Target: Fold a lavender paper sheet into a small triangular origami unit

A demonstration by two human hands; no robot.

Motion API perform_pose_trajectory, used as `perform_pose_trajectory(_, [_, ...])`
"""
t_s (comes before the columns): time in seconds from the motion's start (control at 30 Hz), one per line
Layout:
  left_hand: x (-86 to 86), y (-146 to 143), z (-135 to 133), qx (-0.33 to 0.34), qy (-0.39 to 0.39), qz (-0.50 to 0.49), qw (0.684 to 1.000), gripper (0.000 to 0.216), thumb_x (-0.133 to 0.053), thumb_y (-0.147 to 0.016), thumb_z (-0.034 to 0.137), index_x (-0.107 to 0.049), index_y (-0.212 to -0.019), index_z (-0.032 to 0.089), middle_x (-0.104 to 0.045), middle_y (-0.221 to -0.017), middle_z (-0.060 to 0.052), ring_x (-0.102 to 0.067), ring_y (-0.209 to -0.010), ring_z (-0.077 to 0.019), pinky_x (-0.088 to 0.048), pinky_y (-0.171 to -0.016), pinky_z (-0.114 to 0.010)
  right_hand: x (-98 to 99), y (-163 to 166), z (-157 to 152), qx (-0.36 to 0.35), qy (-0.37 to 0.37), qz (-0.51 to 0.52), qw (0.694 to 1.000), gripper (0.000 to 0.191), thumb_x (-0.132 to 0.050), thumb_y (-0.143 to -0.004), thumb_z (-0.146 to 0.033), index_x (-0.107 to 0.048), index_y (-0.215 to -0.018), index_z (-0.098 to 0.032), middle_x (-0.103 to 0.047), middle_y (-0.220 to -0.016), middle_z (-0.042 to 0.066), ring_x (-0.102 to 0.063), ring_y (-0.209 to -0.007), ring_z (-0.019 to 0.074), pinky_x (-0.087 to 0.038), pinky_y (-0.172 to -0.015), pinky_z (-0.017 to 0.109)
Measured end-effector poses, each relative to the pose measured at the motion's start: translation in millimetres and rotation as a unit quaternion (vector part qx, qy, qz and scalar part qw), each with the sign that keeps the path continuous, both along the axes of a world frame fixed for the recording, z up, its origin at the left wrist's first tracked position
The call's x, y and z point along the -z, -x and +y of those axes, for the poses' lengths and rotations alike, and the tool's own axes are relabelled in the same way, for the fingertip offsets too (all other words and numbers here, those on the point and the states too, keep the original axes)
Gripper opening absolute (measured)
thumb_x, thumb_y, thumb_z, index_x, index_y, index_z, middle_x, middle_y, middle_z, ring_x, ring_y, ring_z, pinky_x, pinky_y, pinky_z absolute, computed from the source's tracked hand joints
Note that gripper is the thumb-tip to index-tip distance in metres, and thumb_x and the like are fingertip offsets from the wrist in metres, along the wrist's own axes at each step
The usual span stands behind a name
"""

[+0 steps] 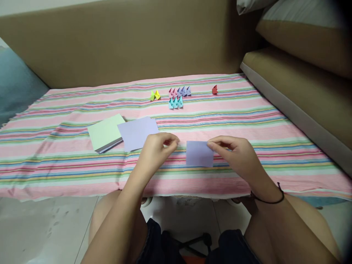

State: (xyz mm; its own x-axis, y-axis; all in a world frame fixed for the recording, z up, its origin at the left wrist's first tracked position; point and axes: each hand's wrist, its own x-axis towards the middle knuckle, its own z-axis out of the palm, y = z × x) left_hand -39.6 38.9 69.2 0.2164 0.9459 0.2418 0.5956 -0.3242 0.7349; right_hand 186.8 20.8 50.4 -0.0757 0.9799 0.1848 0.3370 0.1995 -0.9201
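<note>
My right hand (238, 156) pinches the right edge of a small lilac paper rectangle (199, 153) lying near the front of the striped cloth (68, 161). My left hand (158, 148) hovers just left of it with fingers curled together; what they pinch, if anything, is hidden. A larger lilac sheet (136, 132) lies beside my left hand, overlapping a stack topped by pale green paper (105, 132).
Small folded paper pieces stand at the far side: yellow-green ones (154, 95), pink and lilac ones (179, 91), cyan ones (175, 102) and a red one (214, 89). A brown sofa back (123, 40) rises behind, with cushions (302, 73) to the right. My knees sit below the table edge.
</note>
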Motion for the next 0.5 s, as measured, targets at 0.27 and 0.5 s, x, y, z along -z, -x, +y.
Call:
perform_pose_trajectory(0.27, [-1.4, -19.6, -7.5, 0.062, 0.182, -0.273, 0.943, 0.024, -0.055, -0.084, 0.037, -0.067, -0.085, 0.016, -0.068, -0.085, -0.007, -0.065, -0.082, -0.0171, -0.055, -0.075, -0.03, 3.2, -2.7, 4.8, 0.056, 0.105, 0.232, 0.965, 0.012, -0.069, -0.075, -0.033, -0.071, -0.076, -0.021, -0.067, -0.075, 0.002, -0.06, -0.067, 0.0153, -0.053, -0.061, 0.029])
perform_pose_trajectory(0.5, [15.5, -49.6, -21.2, 0.039, 0.202, -0.376, 0.904, 0.021, -0.071, -0.073, 0.025, -0.061, -0.088, 0.014, -0.065, -0.073, -0.001, -0.063, -0.067, -0.0119, -0.054, -0.069, -0.027, 3.4, 8.0, 3.2, 0.081, 0.136, 0.27, 0.95, 0.018, -0.074, -0.068, -0.036, -0.07, -0.073, -0.02, -0.063, -0.069, 0.001, -0.058, -0.061, 0.0128, -0.053, -0.059, 0.027])
